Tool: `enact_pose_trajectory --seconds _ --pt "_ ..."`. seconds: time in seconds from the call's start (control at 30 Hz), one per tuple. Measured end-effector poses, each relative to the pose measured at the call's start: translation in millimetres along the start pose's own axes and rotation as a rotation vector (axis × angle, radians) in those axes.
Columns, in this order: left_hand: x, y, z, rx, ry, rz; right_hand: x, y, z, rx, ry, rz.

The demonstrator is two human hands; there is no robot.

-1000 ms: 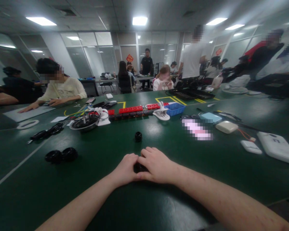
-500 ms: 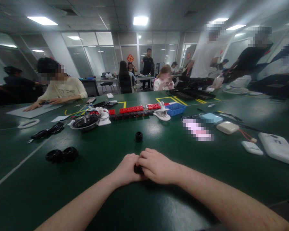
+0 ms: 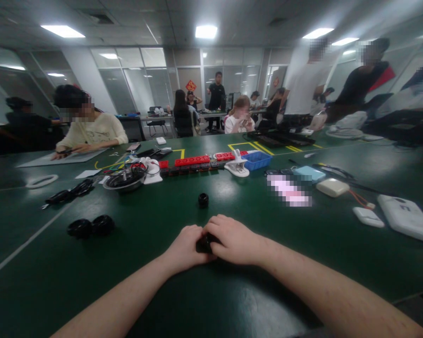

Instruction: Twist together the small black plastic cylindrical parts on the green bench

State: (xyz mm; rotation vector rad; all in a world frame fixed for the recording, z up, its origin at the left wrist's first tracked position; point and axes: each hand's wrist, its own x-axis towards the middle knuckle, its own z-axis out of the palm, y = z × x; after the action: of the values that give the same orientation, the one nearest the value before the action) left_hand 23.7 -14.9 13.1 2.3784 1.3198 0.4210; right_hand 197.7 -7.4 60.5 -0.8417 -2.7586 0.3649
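Both hands meet low over the green table [image 3: 137,286], wrapped around a small black object [image 3: 205,243] that is mostly hidden by the fingers. My left hand [image 3: 186,246] grips its left side, thumb along the near edge. My right hand [image 3: 231,239] closes over its right side and top. Just beyond the hands, a small round black part with a ring-like top [image 3: 203,200] stands on the table. Off to the left, two similar black round parts, one [image 3: 79,228] and another [image 3: 103,225], sit side by side.
Across the table lie a metal bowl of cables [image 3: 124,179], a row of red and black blocks [image 3: 193,162], a white stand [image 3: 237,165] and a blue bin [image 3: 258,160]. White cases [image 3: 368,217] and a white box [image 3: 409,218] lie right. A co-worker [image 3: 91,126] sits at far left.
My right hand has shifted slightly up, and its fingers have moved on the black object, showing more of it. My left hand stays nearly still.
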Motion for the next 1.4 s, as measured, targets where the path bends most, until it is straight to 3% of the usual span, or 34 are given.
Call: enact_pose_trajectory --seconds 0.4,0.73,0.93,1.4 --pt "-1.8 -2.0 3.1 0.008 0.102 -0.019 1.4 7.1 2.6 -0.042 0.034 -0.026" --pt "-1.4 -6.4 2.4 -0.042 0.057 0.039 1.2 4.1 1.6 -0.019 0.047 0.032" --pt "-0.7 -2.9 1.3 -0.029 0.077 0.006 1.2 5.4 2.3 -0.062 0.075 0.1" --pt "-0.9 1.8 -2.0 -0.068 0.044 -0.035 0.6 3.5 -2.0 -0.089 0.085 0.087"
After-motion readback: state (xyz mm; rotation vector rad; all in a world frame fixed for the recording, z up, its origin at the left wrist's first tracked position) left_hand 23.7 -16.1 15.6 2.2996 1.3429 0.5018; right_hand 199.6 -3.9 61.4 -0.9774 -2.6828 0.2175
